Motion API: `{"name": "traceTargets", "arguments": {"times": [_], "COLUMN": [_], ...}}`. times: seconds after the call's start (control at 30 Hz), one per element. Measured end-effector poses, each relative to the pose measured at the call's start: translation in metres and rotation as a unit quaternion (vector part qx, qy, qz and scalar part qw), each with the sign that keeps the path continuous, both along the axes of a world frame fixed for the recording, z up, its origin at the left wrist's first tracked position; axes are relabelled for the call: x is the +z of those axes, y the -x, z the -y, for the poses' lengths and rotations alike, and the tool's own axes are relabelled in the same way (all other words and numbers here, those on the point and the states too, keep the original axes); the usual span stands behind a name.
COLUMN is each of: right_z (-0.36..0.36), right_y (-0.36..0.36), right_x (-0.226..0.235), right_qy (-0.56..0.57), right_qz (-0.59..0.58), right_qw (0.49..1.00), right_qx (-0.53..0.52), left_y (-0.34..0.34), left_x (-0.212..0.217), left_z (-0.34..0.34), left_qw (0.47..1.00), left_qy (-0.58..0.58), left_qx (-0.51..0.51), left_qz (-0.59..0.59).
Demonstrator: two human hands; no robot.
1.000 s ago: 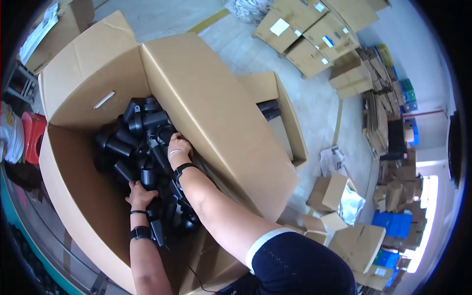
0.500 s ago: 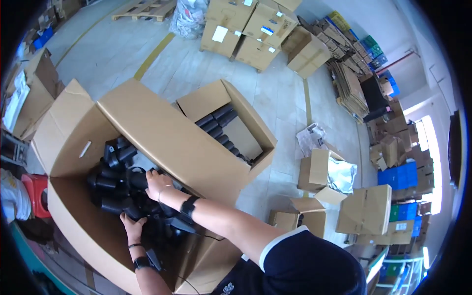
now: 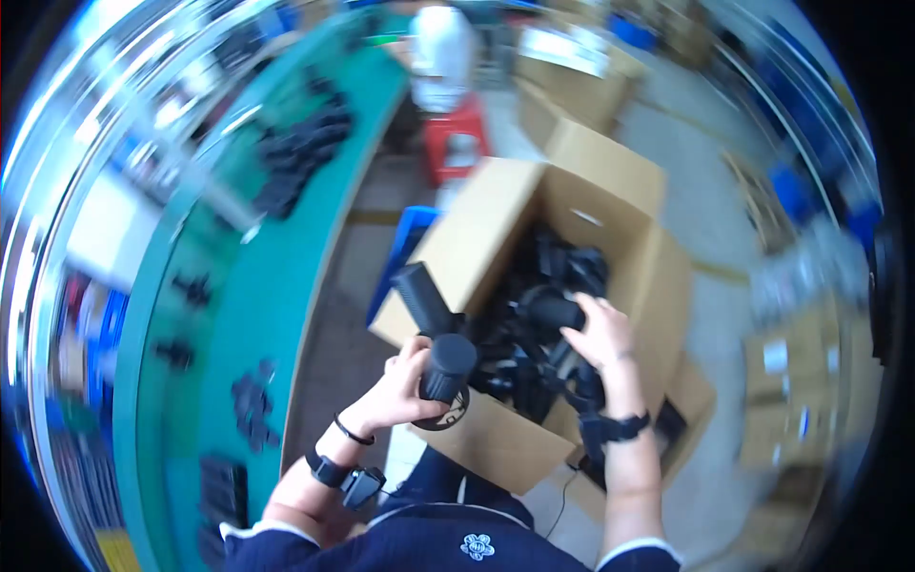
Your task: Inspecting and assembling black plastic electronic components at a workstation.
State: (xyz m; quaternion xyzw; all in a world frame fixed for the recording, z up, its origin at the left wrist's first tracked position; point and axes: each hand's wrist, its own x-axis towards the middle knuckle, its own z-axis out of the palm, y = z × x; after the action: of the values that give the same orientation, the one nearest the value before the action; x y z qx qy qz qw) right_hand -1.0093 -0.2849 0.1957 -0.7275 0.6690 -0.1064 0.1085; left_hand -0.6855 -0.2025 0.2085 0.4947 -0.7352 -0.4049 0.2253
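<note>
My left hand is closed around black cylindrical parts, lifted over the near left edge of the open cardboard box. One ribbed cylinder juts up beyond my fingers, and a flat round end faces up beside my thumb. Whether these are joined or separate I cannot tell. Inside the box, my right hand has its thumb and fingers about another black cylindrical part. A heap of similar black parts lies under and around it, partly blurred.
To the left runs a long green workbench with black parts in groups on it. A red stool and a blue bin stand between bench and box. Stacked cartons are at the right.
My view has swung left, bringing the green bench in. My left hand has come up out of the box with black cylindrical parts; my right hand stays inside the box.
</note>
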Motion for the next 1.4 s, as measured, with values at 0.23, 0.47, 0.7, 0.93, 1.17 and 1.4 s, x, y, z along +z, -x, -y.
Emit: {"name": "traceTargets", "arguments": {"times": [0.23,0.47,0.7,0.93,1.17,1.4], "right_z": [0.008,0.036,0.070,0.113,0.120,0.068], "right_y": [-0.182,-0.460,-0.676,-0.772,-0.769,-0.729], "right_x": [0.087,0.063,0.024,-0.011,0.014,-0.016], "right_qy": [0.083,0.066,0.030,0.040,0.079,0.123], "right_qz": [-0.008,-0.107,-0.208,-0.265,-0.167,0.113], "right_qw": [0.953,0.890,0.888,0.868,0.879,0.767], "right_qx": [0.291,0.438,0.409,0.418,0.440,0.620], "left_y": [-0.149,-0.278,-0.378,-0.414,-0.432,-0.444], "left_x": [0.007,0.013,0.016,0.006,-0.019,-0.033], "left_z": [-0.143,-0.219,-0.276,-0.294,-0.268,-0.218], "left_qw": [0.979,0.950,0.893,0.841,0.774,0.777], "left_qy": [-0.011,-0.050,-0.051,-0.054,-0.046,-0.039], "left_qx": [0.186,0.307,0.444,0.536,0.632,0.620], "left_qz": [0.086,0.037,0.057,0.055,-0.008,-0.104]}}
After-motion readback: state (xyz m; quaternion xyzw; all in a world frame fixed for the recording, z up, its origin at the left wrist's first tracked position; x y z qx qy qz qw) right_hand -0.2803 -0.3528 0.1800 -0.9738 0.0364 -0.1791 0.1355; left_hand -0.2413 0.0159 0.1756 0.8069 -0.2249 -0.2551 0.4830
